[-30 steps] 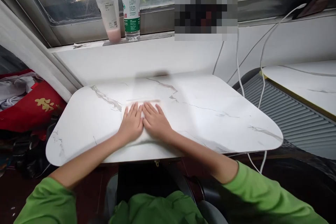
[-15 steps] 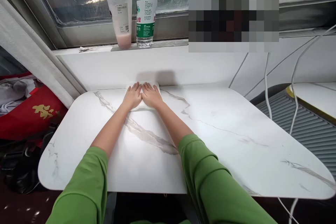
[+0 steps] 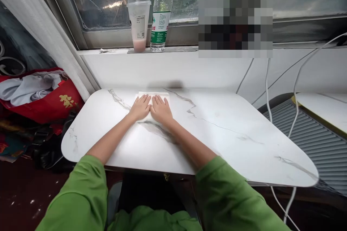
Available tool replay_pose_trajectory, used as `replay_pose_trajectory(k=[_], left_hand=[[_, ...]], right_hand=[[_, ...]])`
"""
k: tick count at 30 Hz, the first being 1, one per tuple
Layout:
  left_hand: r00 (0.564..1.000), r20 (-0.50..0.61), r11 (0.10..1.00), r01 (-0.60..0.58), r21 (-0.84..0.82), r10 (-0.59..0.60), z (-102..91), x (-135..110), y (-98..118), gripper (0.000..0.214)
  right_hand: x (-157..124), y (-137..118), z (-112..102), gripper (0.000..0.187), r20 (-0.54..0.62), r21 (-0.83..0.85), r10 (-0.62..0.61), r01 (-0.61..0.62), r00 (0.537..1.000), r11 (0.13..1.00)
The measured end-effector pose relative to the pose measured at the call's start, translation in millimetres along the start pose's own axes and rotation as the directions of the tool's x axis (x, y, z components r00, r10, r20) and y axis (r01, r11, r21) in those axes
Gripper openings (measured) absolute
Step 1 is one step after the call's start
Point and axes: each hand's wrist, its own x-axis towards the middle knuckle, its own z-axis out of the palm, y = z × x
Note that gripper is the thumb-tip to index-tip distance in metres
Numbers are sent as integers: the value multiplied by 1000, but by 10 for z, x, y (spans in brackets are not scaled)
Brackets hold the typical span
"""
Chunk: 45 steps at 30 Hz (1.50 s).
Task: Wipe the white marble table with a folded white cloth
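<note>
At far side of table (image 3: 230, 119), L hand (image 3: 140, 108) & R hand (image 3: 162, 110) flat on white cloth (image 3: 148, 118), fingers slightly spread. Best w/ even palm pressure, cloth flat, no bunching.

A white table (image 3: 217, 133) with rounded corners and thin grey, marble-like veins spreads wide, its near edge longer than its far one. One broad vein runs from the far left toward the middle. A white cloth (image 3: 149, 117) lies flat on the tabletop, left of centre and close to the far edge.
</note>
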Motion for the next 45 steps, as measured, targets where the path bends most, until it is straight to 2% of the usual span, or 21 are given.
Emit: replay_pose_trajectory(k=[3,6,8,11,13,15,17,19,21,26,30,33,37,40,43,45], left_hand=[[999,2,999,-42,-8,42,-71,-547,49,51],[999,-12,999,-35,-7,35,-174,-1094,33,54],[999,7,999,-45,-2,45,-265,-1374,-18,55],[998,39,999,-41,33,40,-400,-1610,-146,54],[998,55,997,-11,73,7,-459,-1655,-264,55],[997,67,994,38,104,-45,-483,-1616,-409,56],[994,64,990,83,112,-91,-478,-1495,-579,56],[993,47,989,106,103,-111,-455,-1295,-768,55],[994,20,991,108,82,-110,-424,-1032,-959,54],[983,-116,989,148,19,-145,-353,-301,-1351,52],[990,-98,995,101,-16,-102,-334,159,-1573,52],[993,-90,997,69,-35,-71,-324,365,-1700,52],[995,-95,999,30,-42,-34,-303,438,-1768,51],[996,-82,999,44,-31,-46,-300,352,-1713,50],[996,-48,997,79,-23,-80,-310,108,-1583,51],[994,-40,995,99,-13,-99,-318,-163,-1478,51]], right_hand=[[-461,-264,-57,59,21,68,-7,5,1000,998],[-825,-489,-161,60,124,268,-119,82,985,960],[-961,-604,-240,62,197,400,-197,104,961,911],[-1006,-758,-307,66,295,464,-305,143,905,874],[-952,-869,-285,68,298,433,-371,222,879,874],[-833,-986,-205,67,264,384,-387,272,883,882],[-646,-1090,-87,67,210,338,-334,252,919,907],[-391,-1162,44,65,137,295,-253,204,958,933],[-88,-1191,165,63,58,255,-203,182,977,950],[681,-1115,368,62,-19,175,-130,131,991,976],[1121,-1032,459,61,-44,144,-81,87,996,986],[1309,-1009,518,60,-68,135,-43,52,997,989],[1373,-999,560,59,-110,131,-41,55,993,990],[1277,-997,540,60,-97,128,-46,58,994,990],[1041,-1032,484,60,-51,134,-74,80,996,988],[802,-1100,440,61,-25,147,-104,107,994,983]])
